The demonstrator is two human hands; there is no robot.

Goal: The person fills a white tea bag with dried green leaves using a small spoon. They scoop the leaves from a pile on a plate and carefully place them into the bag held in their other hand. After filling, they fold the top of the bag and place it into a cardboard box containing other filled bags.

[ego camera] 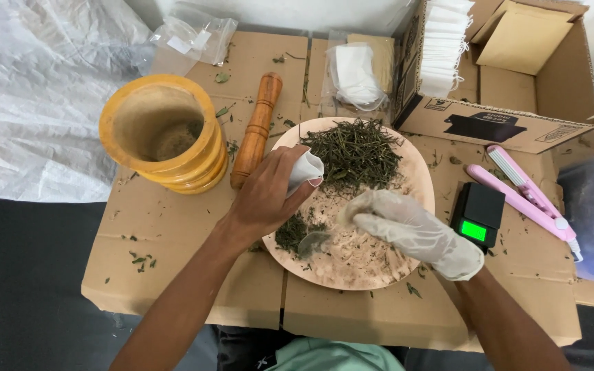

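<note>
Two hands worked over the plate (pixel 417 180). Left hand (pixel 266 196) fingers clamped a white sachet (pixel 305 170); gloved right hand (pixel 414 230) fingers pinched herbs (pixel 353 152), mortar (pixel 163 134) at nine o'clock.

A single head-worn camera looks steeply down from close above, facing away from the wearer. The round tray (pixel 417 189) fills the centre, the wooden mortar (pixel 163 134) sits at ten o'clock, the cardboard box (pixel 510 82) at one o'clock.
</note>
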